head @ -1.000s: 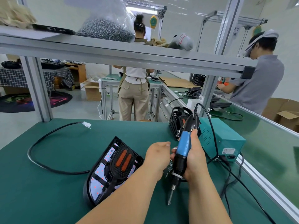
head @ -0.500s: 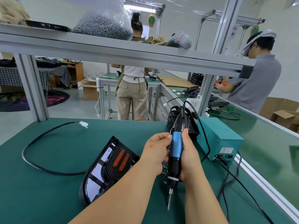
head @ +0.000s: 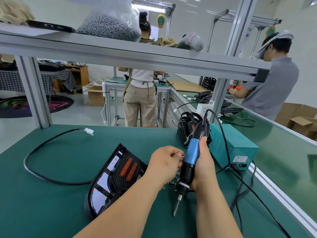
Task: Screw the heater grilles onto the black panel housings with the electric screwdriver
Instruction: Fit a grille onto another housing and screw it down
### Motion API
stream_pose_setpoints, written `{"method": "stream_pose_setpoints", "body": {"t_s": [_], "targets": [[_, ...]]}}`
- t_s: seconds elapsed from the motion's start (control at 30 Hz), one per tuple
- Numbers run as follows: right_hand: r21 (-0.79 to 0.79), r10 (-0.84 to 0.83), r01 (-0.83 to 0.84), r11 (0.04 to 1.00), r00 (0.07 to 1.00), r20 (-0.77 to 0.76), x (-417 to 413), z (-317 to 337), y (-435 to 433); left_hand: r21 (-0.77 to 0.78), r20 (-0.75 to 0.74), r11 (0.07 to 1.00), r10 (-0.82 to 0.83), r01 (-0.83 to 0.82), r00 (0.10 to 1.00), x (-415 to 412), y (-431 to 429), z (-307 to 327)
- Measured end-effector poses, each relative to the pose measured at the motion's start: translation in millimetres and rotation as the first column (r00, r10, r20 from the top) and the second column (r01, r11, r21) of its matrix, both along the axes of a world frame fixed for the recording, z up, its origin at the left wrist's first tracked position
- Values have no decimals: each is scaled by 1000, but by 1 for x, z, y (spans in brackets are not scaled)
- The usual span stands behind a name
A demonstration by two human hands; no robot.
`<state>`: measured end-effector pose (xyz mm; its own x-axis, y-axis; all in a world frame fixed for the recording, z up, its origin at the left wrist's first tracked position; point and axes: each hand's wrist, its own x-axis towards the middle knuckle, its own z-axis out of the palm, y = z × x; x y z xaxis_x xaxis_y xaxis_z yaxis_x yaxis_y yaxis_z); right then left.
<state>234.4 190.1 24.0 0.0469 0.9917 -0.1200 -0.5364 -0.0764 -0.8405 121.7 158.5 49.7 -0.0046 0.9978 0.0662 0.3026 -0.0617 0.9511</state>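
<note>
A black panel housing [head: 104, 182] lies on the green mat, its grille with two orange bars [head: 127, 169] facing up. My right hand [head: 203, 167] grips the blue and black electric screwdriver [head: 189, 162] upright, bit pointing down above the mat. My left hand [head: 164, 164] is right beside the tool, its fingers curled and pinching a small screw [head: 182, 156]. Loose screws [head: 173, 182] are scattered on the mat under both hands, partly hidden.
A teal power box [head: 231, 148] stands to the right, with cables [head: 243, 188] trailing toward me. A stack of black grilles [head: 186, 126] sits behind the screwdriver. A black cord [head: 42, 146] loops at left. A shelf [head: 120, 52] overhead carries a bag of screws [head: 109, 26]. Two people work at benches beyond.
The left hand has drawn slightly away from the screwdriver body and now pinches a screw. The screwdriver stays upright in the right hand, almost unmoved.
</note>
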Motion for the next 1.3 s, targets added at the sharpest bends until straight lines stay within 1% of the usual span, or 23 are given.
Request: {"method": "stream_pose_setpoints", "body": {"t_s": [0.03, 0.07, 0.13, 0.23, 0.3, 0.37, 0.43, 0.5, 0.57, 0.63, 0.7, 0.73, 0.8, 0.83, 0.9, 1.03, 1.13, 1.2, 1.23, 1.3], "targets": [[14, 14, -14, 1000, 1000, -5, -1, 0, -1, 39, -99, 999, -16, 20, 995, 0, -2, 2], [27, 31, -31, 999, 999, -9, -2, 0, -1, 95, -231, 995, -9, 32, 973, 1, -3, 3], [43, 55, -54, 998, 998, -18, -2, 0, -3, 201, -464, 978, 46, 55, 884, 1, -4, 5], [62, 65, -63, 996, 997, -32, -4, 2, -5, 261, -645, 961, 102, 93, 757, 0, -4, 5], [49, 64, -62, 997, 998, -27, -7, 3, -7, 278, -709, 954, 125, 112, 694, -1, -4, 4], [12, 39, -39, 999, 999, 24, -8, 4, -5, 278, -703, 957, 139, 89, 698, -4, -3, 2], [-23, 7, -5, 1000, 993, 117, -6, 5, -3, 239, -683, 971, 149, 26, 715, -8, -3, 1], [-52, -36, 47, 998, 982, 188, -3, 4, 0, 154, -719, 988, 129, -24, 683, -13, -5, 0], [-49, -95, 105, 993, 981, 172, 2, 5, 1, 69, -771, 997, 73, -30, 633, -14, -9, -1], [-43, -139, 144, 989, 984, 107, 5, 5, 1, 29, -782, 1000, 26, -5, 622, -12, -11, -1], [-42, -157, 158, 987, 987, 20, 6, 6, -1, 27, -771, 999, 10, 17, 637, -10, -13, -1], [-38, -162, 161, 986, 986, -31, 7, 6, -1, 35, -752, 999, 20, 10, 659, -11, -14, -1], [-28, -164, 161, 987, 978, -126, 7, 7, -2, 43, -679, 998, 65, -49, 732, -14, -13, -1], [-26, -164, 162, 986, 972, -169, 6, 8, -2, 54, -651, 995, 95, -79, 753, -17, -14, 0], [-17, -161, 162, 987, 955, -250, 3, 11, -3, 93, -647, 992, 124, -84, 753, -22, -14, 3], [17, -145, 162, 987, 917, -372, -3, 17, -3, 144, -557, 986, 150, -83, 817, -33, -16, 7], [0, -137, 149, 989, 911, -389, -9, 18, -5, 132, -455, 982, 184, -138, 871, -44, -24, 10], [-21, -150, 154, 988, 904, -401, -11, 18, -7, 118, -348, 981, 189, -157, 918, -50, -27, 9], [-30, -156, 157, 987, 896, -416, -11, 18, -7, 98, -261, 981, 185, -165, 947, -53, -27, 8], [-43, -160, 158, 987, 883, -442, -10, 20, -9, 33, -19, 987, 161, -160, 987, -60, -30, 7]]}}
